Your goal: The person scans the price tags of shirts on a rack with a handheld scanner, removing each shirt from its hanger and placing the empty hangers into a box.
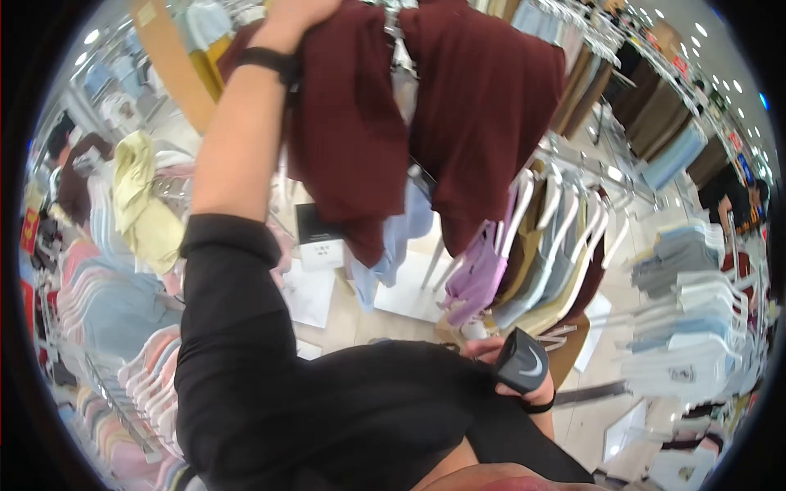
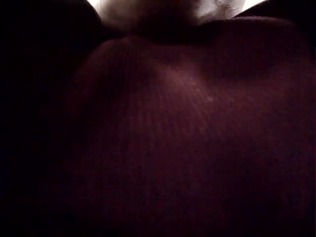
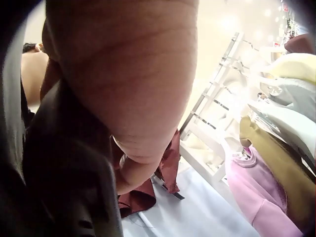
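Left grip at maroon garment, blue garment partly behind.

From the head, we look forward and down through a wide lens with dark, rounded edges, taking in the maroon cloth and racks on either side. At the left wrist, we sit so near maroon cloth that it fills most of our dim view. At the right wrist, we look close past the right hand toward a tilted white frame. Our head and right wrist views share the lilac top.
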Tool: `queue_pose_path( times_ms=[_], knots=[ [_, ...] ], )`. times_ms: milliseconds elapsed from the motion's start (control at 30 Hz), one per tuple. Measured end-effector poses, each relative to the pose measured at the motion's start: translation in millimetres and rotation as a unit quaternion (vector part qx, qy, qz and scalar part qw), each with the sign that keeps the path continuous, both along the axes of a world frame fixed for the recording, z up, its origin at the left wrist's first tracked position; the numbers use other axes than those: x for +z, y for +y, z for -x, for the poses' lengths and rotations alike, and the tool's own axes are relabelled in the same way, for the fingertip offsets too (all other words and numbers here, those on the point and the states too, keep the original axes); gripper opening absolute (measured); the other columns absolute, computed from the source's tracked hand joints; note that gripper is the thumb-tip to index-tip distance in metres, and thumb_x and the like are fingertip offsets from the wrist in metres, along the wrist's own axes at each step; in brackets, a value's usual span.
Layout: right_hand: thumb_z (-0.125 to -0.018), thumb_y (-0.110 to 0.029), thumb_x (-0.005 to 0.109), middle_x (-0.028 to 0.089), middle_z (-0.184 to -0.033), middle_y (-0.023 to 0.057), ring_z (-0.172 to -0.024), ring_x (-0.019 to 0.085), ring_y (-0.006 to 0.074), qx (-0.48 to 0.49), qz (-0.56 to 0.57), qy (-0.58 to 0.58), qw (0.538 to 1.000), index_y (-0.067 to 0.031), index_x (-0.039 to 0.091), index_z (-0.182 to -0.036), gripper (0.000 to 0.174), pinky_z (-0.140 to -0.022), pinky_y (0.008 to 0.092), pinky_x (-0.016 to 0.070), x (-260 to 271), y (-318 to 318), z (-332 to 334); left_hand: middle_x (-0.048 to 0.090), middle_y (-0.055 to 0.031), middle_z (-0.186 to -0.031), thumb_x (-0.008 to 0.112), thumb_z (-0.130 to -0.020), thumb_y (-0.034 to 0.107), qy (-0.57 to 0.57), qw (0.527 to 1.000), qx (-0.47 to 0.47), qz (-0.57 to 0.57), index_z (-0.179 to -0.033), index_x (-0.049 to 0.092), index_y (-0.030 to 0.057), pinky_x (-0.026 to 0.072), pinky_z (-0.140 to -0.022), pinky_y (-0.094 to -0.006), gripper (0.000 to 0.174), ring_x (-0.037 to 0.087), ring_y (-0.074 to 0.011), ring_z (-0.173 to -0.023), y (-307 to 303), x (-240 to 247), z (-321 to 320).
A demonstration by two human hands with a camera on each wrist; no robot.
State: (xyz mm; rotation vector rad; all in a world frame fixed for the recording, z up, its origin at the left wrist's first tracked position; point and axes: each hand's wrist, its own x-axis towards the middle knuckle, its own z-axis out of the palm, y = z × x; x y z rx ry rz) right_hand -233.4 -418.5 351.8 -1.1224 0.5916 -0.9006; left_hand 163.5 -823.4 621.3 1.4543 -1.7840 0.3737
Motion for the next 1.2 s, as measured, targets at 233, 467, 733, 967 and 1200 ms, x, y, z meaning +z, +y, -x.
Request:
queue_pose_path(
  times_ms=[233, 467, 733, 967, 1200],
  knots=[
    [-0.074, -0.009, 0.089, 0.072, -0.125, 0.0149, -0.117, 0.068, 0.0232, 0.017, 0.095, 0.149, 0.984, 0.001, 0.067, -0.126, 0.057, -0.1, 0.0361, 0.0523, 8.3, -12.0, 16.4, 0.065, -0.0125, -0.138, 0.052, -0.108, 0.035, -0.02, 0.978, -0.204, -0.043, -0.14, 0.06, 0.0017, 0.039, -0.114, -0.0331, 0.047, 0.059, -0.0247, -0.13, -2.3, -20.0, -37.9],
    [-0.077, -0.018, 0.087, 0.074, -0.102, 0.0161, -0.089, 0.069, 0.0306, -0.07, 0.15, 0.236, 0.958, -0.0001, 0.067, -0.113, 0.044, -0.086, 0.038, 0.0533, -23.2, -14.2, 37.5, 0.059, -0.0142, -0.145, 0.065, -0.1, 0.02, -0.113, 0.971, -0.209, -0.006, -0.138, 0.061, 0.0027, 0.0382, -0.115, -0.0381, 0.042, 0.052, -0.028, -0.139, 148.2, -52.0, 15.9],
    [-0.08, -0.016, 0.083, 0.074, -0.101, 0.0163, -0.091, 0.069, 0.0292, -0.116, 0.107, 0.28, 0.947, -0.0001, 0.068, -0.112, 0.039, -0.086, 0.0371, 0.0535, -38.8, -11.5, 74.6, 0.071, -0.0205, -0.112, 0.064, -0.09, 0.013, 0.059, 0.894, -0.444, -0.027, -0.109, 0.069, -0.0034, 0.05, -0.094, -0.0457, 0.025, 0.067, -0.0326, -0.104, 296.2, -136.6, 78.9],
    [-0.077, -0.019, 0.09, 0.075, -0.112, 0.0108, -0.1, 0.07, 0.0199, -0.33, 0.027, 0.233, 0.914, -0.0003, 0.067, -0.125, 0.056, -0.092, 0.0343, 0.0529, -61.1, 24.5, 134.0, 0.075, -0.0145, -0.094, 0.069, -0.092, 0.006, 0.153, 0.861, -0.292, -0.388, -0.095, 0.074, -0.0002, 0.0545, -0.081, -0.0358, 0.008, 0.072, -0.0297, -0.088, 344.3, -330.5, 161.0],
    [-0.077, -0.014, 0.089, 0.061, -0.135, 0.01, -0.122, 0.06, 0.0191, -0.481, 0.073, 0.28, 0.827, -0.0013, 0.051, -0.141, 0.076, -0.106, 0.0324, 0.0452, -76.1, 3.2, 166.1, 0.075, -0.0135, -0.094, 0.07, -0.093, 0.009, 0.167, 0.842, -0.282, -0.429, -0.096, 0.074, 0.0017, 0.055, -0.081, -0.036, 0.008, 0.072, -0.0313, -0.089, 355.8, -354.3, 176.2]
  ],
)
